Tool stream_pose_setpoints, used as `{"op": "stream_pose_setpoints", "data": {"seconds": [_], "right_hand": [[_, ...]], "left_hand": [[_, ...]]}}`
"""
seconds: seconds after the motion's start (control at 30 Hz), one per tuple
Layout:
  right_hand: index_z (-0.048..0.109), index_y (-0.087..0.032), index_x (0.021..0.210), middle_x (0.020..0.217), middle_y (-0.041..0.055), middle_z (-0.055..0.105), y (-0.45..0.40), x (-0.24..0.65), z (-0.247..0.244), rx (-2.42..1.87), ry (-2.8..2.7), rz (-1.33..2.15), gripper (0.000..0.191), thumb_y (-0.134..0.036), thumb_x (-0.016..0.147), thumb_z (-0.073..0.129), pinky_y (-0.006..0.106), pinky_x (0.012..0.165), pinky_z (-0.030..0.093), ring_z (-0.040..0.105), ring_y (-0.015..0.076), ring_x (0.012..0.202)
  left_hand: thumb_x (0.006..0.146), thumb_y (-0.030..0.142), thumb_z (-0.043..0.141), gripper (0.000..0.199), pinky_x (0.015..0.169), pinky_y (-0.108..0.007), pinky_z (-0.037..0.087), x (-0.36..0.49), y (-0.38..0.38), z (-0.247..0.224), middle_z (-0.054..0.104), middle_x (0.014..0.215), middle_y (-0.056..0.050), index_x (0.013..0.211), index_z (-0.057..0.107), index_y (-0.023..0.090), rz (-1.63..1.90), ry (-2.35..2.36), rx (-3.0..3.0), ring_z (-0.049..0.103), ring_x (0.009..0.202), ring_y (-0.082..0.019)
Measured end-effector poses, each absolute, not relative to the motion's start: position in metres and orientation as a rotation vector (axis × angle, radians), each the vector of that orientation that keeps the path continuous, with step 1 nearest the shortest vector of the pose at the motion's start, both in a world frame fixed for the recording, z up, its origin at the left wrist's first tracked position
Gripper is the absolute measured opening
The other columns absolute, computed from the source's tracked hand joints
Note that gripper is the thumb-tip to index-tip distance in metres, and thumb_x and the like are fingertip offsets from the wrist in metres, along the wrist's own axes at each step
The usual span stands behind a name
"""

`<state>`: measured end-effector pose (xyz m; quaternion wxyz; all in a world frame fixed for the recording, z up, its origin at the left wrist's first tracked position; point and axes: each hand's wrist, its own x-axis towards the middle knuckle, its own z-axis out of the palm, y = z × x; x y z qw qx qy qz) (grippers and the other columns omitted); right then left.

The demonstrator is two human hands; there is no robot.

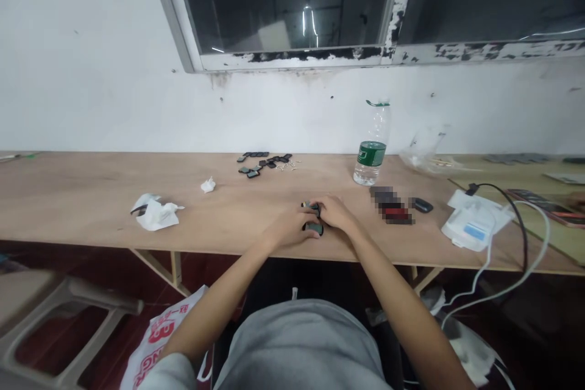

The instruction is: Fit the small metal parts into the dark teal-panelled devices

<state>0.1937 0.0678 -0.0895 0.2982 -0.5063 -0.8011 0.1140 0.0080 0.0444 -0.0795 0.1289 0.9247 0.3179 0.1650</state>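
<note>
Near the table's front edge, my left hand (292, 225) curls around a small black-rimmed piece with a grey-green face (314, 229). Just beyond it, a second small dark piece (312, 207) lies partly hidden under the fingers. My right hand (337, 212) is bent over this farther piece from the right, its fingertips pressed against it. Both hands nearly meet there. Farther back lies a loose group of similar dark pieces (253, 173), some showing grey-green faces, beside a scatter of tiny white bits (286, 165).
A water bottle with a green label (372, 154) stands behind my right hand. A black oval object (421, 205) and a white device with cables (475, 222) lie right. Crumpled tissue (158, 213) is left. A plastic stool (68, 311) stands below the wooden table (105, 195).
</note>
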Motion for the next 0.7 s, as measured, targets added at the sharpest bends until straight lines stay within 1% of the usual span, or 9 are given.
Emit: {"op": "stream_pose_setpoints", "data": {"seconds": [0.13, 0.23, 0.3, 0.4, 0.53, 0.6, 0.7], "right_hand": [[0.078, -0.024, 0.1, 0.106, 0.0072, 0.077, 0.068, 0.204, -0.083, -1.356, -2.085, 0.321, 0.038, -0.006, 0.083, 0.048, 0.039, 0.096, 0.046, 0.066, 0.0275, 0.105], [0.077, -0.02, 0.105, 0.114, 0.0086, 0.075, 0.072, 0.224, -0.081, -1.358, -2.069, 0.323, 0.039, -0.006, 0.085, 0.047, 0.036, 0.101, 0.045, 0.065, 0.0256, 0.11], [0.076, -0.018, 0.106, 0.115, 0.0098, 0.074, 0.075, 0.239, -0.08, -1.36, -2.08, 0.345, 0.038, -0.006, 0.085, 0.047, 0.035, 0.102, 0.045, 0.065, 0.0245, 0.111], [0.076, -0.017, 0.104, 0.113, 0.0106, 0.074, 0.076, 0.257, -0.076, -1.366, -2.112, 0.355, 0.033, -0.009, 0.086, 0.05, 0.034, 0.1, 0.046, 0.065, 0.0245, 0.108], [0.078, -0.018, 0.094, 0.102, 0.009, 0.072, 0.07, 0.267, -0.069, -1.329, -2.219, 0.357, 0.02, -0.017, 0.084, 0.061, 0.034, 0.094, 0.048, 0.064, 0.0247, 0.1], [0.078, -0.02, 0.093, 0.102, 0.008, 0.071, 0.067, 0.268, -0.067, -1.291, -2.28, 0.455, 0.017, -0.023, 0.082, 0.066, 0.034, 0.091, 0.048, 0.063, 0.0241, 0.098], [0.079, -0.023, 0.095, 0.105, 0.0067, 0.07, 0.066, 0.269, -0.068, -1.207, -2.351, 0.65, 0.019, -0.032, 0.079, 0.073, 0.033, 0.087, 0.049, 0.063, 0.0236, 0.099]], "left_hand": [[0.09, 0.039, 0.066, 0.027, 0.1, -0.039, 0.047, 0.008, 0.049, -0.084, 0.064, 0.131, -0.007, 0.112, 0.072, 0.025, 0.548, 0.994, 2.694, 0.061, 0.117, -0.029], [0.09, 0.039, 0.066, 0.028, 0.102, -0.04, 0.047, 0.007, 0.052, -0.086, 0.064, 0.131, -0.009, 0.113, 0.071, 0.023, 0.559, 1.055, 2.696, 0.061, 0.118, -0.029], [0.091, 0.038, 0.065, 0.029, 0.102, -0.041, 0.048, 0.006, 0.053, -0.086, 0.065, 0.13, -0.008, 0.115, 0.07, 0.022, 0.56, 1.062, 2.699, 0.061, 0.118, -0.029], [0.091, 0.038, 0.065, 0.03, 0.102, -0.041, 0.048, 0.005, 0.055, -0.089, 0.067, 0.127, -0.008, 0.116, 0.069, 0.022, 0.598, 1.048, 2.704, 0.062, 0.116, -0.028], [0.091, 0.04, 0.065, 0.031, 0.104, -0.041, 0.047, 0.004, 0.061, -0.094, 0.068, 0.126, -0.008, 0.115, 0.07, 0.022, 0.632, 1.027, 2.705, 0.062, 0.118, -0.028], [0.091, 0.041, 0.065, 0.03, 0.106, -0.042, 0.046, 0.003, 0.063, -0.096, 0.068, 0.128, -0.008, 0.114, 0.071, 0.022, 0.621, 1.018, 2.709, 0.06, 0.121, -0.028], [0.09, 0.04, 0.066, 0.029, 0.108, -0.043, 0.045, 0.001, 0.065, -0.097, 0.066, 0.13, -0.008, 0.113, 0.073, 0.023, 0.6, 1.014, 2.712, 0.059, 0.123, -0.029]]}}
